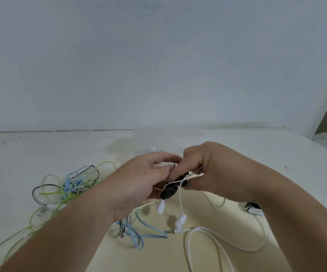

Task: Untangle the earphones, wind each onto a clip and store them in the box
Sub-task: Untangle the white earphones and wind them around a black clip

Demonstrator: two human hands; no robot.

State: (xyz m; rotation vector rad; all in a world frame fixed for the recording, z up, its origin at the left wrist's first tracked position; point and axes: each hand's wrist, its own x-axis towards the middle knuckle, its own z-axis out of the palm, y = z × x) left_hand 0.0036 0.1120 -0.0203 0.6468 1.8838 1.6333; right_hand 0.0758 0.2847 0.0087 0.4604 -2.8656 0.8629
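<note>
White, thin earphone cord (180, 201) is pinched by the right hand (207, 173) against a small black plastic clip (169, 190) gripped by the left hand (139, 185). Light, limp and probably slippery, it is best held close above the earbuds (160, 206) dangling just below both hands.

Both forearms reach in from the lower corners, and the hands meet at the centre. The left hand (139, 183) curls its fingers round a black clip (169, 191). The right hand (209, 173), knuckles up, pinches a white cord (180, 201) against it.
</note>
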